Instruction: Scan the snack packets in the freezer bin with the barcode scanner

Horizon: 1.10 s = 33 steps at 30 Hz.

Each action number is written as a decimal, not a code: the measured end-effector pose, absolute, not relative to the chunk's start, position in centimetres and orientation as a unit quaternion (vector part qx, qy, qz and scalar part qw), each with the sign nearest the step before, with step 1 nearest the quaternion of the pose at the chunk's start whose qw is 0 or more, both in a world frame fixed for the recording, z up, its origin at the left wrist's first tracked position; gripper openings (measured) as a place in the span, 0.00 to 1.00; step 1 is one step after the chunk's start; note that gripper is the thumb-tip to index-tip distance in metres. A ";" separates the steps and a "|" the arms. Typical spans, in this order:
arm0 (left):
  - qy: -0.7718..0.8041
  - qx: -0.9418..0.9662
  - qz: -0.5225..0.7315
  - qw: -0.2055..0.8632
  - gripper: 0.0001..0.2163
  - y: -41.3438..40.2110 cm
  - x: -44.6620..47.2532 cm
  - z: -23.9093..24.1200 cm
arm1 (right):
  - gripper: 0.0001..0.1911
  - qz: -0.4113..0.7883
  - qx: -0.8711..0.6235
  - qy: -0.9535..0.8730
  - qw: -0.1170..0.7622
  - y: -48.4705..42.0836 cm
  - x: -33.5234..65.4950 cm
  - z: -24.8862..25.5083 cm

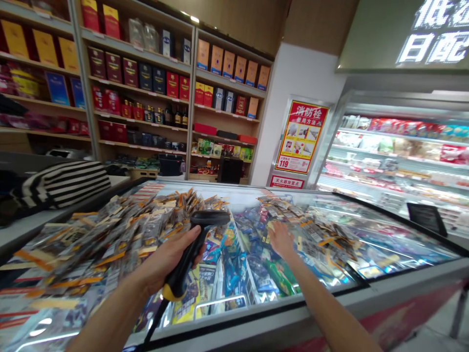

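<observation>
My left hand is wrapped round the grip of a black barcode scanner with a yellow-edged base. The scanner's head points to the right over the freezer, and its cable runs down from the base. Reaching forward, my right hand has its fingers bent at the edge of a small packet, mostly hidden by the hand. Just beyond and to the right lies a pile of flat clear packets with orange and beige strips. A larger heap of similar packets spreads to the left of the scanner.
Under the glass of the chest freezer are colourful bags and a white divider. A striped bag rests on the left. Shelves of boxes stand behind; a lit refrigerated display is at right. A dark tablet-like panel stands near the freezer's right edge.
</observation>
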<state>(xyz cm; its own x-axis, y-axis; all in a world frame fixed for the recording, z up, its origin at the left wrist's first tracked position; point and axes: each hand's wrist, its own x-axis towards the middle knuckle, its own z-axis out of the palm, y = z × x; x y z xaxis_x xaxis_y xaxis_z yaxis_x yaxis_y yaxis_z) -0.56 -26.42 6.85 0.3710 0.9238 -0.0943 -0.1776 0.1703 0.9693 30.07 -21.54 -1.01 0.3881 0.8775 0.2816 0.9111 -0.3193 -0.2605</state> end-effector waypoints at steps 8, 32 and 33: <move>0.364 0.515 0.370 0.682 0.16 -25.8 2.5 5.8 | 0.19 -0.086 -0.873 -0.469 0.103 -26.6 39.0 -2.8; 0.357 0.506 0.374 0.690 0.14 -26.7 1.0 6.9 | 0.33 -0.020 -0.850 -0.508 0.141 -23.0 30.0 -0.5; 0.359 0.504 0.375 0.690 0.14 -26.8 0.9 6.9 | 0.32 -0.010 -0.847 -0.515 0.129 -22.7 29.6 -0.2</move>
